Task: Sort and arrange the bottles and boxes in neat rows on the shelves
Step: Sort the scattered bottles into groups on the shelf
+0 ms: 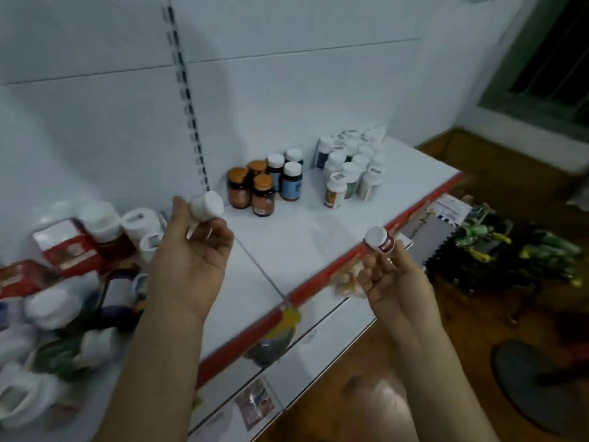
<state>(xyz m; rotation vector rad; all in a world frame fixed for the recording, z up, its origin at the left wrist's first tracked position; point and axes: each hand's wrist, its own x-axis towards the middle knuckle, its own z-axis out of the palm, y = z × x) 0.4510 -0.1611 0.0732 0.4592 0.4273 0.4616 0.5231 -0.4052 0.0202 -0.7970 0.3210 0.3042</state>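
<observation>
White bottle (206, 205), red-labelled bottle (381, 239), both tilted

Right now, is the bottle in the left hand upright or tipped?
Tipped: the white bottle, held in the left hand, leans with its cap angled up and to the right rather than straight up.

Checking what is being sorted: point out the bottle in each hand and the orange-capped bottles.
Left-hand bottle (208, 204): head view, white cap.
Right-hand bottle (386, 244): head view, red label.
Orange-capped bottles (263, 181): head view, front bottle's cap.

Left hand (194, 253), right hand (393, 282) bare; both forearms (153, 362) bare.
</observation>
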